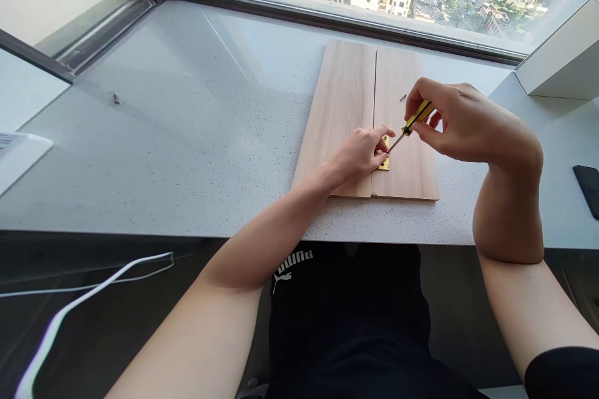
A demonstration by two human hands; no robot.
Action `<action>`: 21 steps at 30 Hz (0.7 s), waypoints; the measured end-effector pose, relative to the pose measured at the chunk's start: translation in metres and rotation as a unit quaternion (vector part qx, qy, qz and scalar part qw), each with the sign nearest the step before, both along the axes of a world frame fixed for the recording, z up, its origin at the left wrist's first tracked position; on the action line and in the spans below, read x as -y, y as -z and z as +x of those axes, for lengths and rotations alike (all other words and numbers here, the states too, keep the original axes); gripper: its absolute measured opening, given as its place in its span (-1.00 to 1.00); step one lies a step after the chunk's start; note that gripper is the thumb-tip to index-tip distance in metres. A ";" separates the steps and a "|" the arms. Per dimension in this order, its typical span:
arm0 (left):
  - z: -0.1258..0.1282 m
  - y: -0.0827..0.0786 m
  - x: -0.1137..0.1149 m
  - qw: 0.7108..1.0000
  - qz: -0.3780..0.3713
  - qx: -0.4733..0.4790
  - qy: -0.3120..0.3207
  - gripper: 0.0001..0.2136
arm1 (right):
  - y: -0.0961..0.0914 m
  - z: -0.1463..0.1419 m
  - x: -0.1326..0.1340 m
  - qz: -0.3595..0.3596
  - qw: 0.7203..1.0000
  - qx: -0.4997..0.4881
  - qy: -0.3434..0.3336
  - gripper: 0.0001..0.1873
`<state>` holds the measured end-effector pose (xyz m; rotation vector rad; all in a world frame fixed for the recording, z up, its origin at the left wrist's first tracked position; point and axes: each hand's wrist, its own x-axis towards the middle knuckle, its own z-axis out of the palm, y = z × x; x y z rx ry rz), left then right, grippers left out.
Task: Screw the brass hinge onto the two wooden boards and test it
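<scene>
Left hand (358,153) at left side of brass hinge (384,164), thumb and fingers curled in, arm (276,224) stretched forward. Right hand (461,118) raised right of it, wrist (517,146) sharply bent, fingers pinched.

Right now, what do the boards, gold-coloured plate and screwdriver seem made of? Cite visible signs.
Left board, right board: wood or laminate, fairly matte, with streaked grain.
Gold-coloured plate: probably brass or plated metal, given its yellow shine.
Screwdriver: likely plastic handle, smooth yellow and black; apparently steel shaft, thin and greyish.
</scene>
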<state>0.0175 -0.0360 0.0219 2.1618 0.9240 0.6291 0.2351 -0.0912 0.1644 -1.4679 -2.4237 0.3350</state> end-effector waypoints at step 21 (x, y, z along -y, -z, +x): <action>0.000 0.005 -0.007 0.999 0.015 0.020 0.023 -0.67 | 0.014 -0.015 0.007 0.071 0.997 -0.012 0.020 -0.76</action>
